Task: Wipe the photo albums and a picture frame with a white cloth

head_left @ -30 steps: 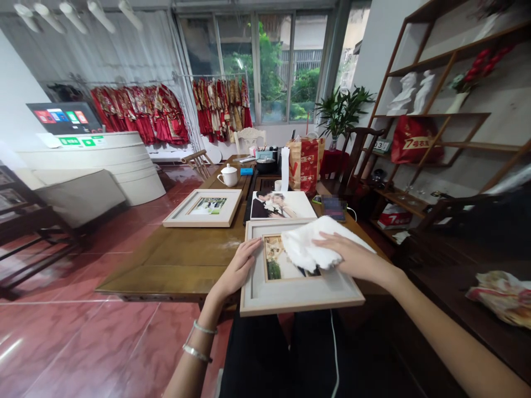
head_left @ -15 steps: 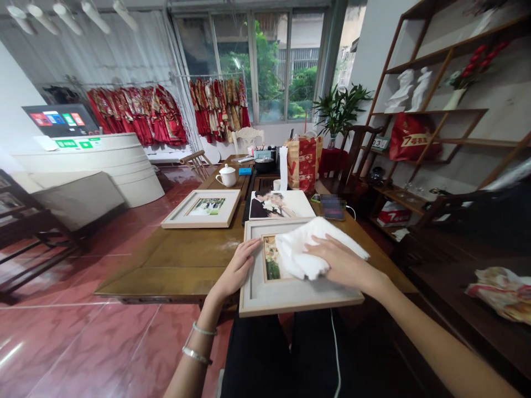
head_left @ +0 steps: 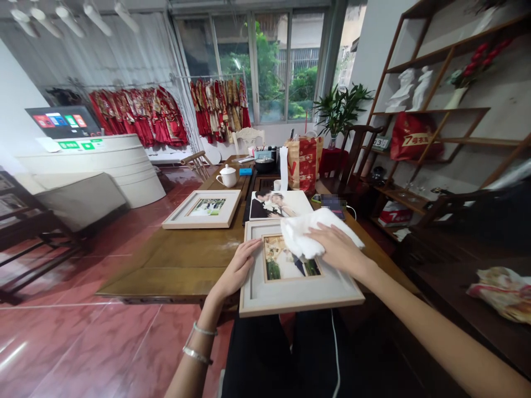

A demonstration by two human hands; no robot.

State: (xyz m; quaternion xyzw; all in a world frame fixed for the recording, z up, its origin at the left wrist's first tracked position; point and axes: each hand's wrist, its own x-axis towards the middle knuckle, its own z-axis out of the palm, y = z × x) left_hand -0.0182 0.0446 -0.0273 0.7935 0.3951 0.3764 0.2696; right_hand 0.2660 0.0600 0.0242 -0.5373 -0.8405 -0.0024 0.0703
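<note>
A light wooden picture frame [head_left: 290,290] with a photo in it rests on my lap and the near edge of the wooden table [head_left: 186,260]. My left hand [head_left: 238,268] grips the frame's left side, fingers curled over its edge. My right hand [head_left: 338,249] presses a crumpled white cloth [head_left: 307,232] flat against the upper right of the frame's glass, with the fingers spread over the cloth.
Farther along the table lie a second framed photo [head_left: 203,209], an unframed print [head_left: 277,204], a phone [head_left: 332,203], a white teapot [head_left: 228,176] and a red gift bag [head_left: 305,163]. Wooden shelves [head_left: 440,116] stand on the right. A white cable [head_left: 334,354] hangs over my lap.
My right hand has slid the cloth up and away over the glass, so more of the photo shows. My left hand has kept its hold on the frame.
</note>
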